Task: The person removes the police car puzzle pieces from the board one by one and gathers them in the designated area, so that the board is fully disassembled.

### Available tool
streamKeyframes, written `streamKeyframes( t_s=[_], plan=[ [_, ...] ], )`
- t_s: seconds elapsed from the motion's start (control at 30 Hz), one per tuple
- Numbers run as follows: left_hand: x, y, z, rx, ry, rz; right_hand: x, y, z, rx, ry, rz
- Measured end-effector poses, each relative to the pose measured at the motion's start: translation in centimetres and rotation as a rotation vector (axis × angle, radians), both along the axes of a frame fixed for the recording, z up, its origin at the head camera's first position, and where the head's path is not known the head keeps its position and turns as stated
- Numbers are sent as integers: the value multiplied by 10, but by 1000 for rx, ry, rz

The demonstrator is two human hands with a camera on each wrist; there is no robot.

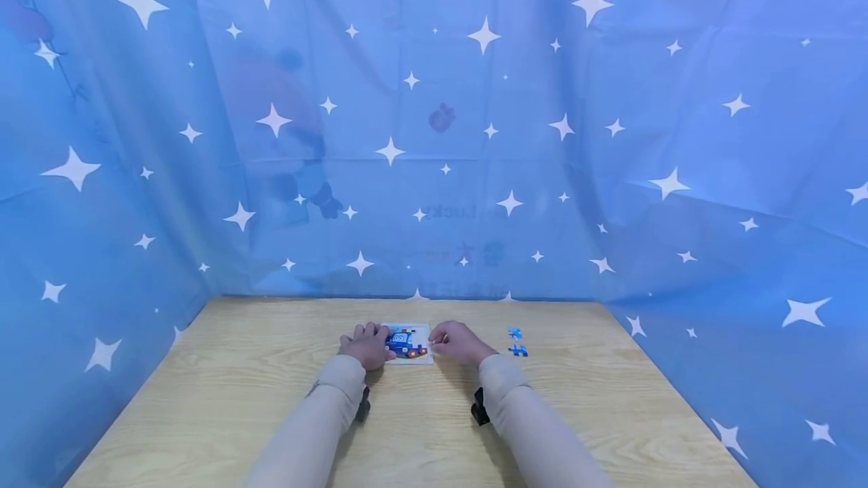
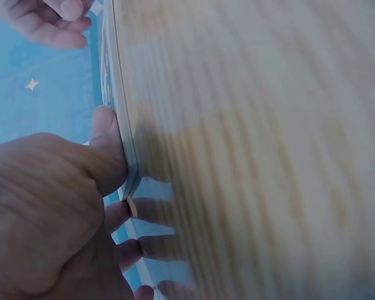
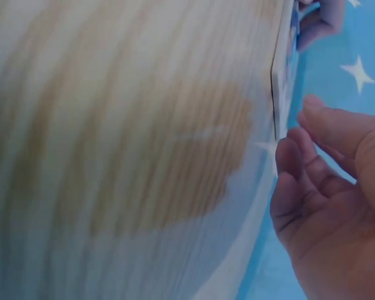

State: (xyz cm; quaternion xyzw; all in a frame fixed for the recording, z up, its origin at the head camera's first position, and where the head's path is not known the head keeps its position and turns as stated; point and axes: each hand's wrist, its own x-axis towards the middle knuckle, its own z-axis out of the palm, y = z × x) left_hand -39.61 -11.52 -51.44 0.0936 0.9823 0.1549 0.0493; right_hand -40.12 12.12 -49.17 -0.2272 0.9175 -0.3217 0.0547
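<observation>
A small jigsaw puzzle board [image 1: 420,360] with a blue cartoon vehicle picture lies flat near the far side of the table. Its upper right part shows a pale bare area. My left hand [image 1: 367,346] grips its left side, the thumb along the near edge and the other fingers round the corner, touching the table, in the left wrist view. Beside the right edge is my right hand [image 1: 459,343], its fingers bent and the thumb near them. Whether a small piece sits between those fingertips is hidden. Two loose blue puzzle pieces [image 1: 518,350] lie right of it.
The wooden table [image 1: 271,398] has light grain and reaches back to a blue curtain [image 1: 434,172] with white stars. That curtain also hangs along both sides. A dark wrist-worn device [image 1: 480,407] sits under the right sleeve.
</observation>
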Motion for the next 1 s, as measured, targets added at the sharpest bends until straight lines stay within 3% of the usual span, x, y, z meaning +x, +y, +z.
streamKeyframes(
  t_s=[0.27,0.6,1.0],
  plan=[
    [1,8,2,-17,-1,41,2,-11,0,66,-30,30],
    [11,12,13,-26,-23,68,3,-21,1,113,-28,48],
    [6,14,10,-43,-26,75,5,-24,5,96,-55,-27]
  ],
)
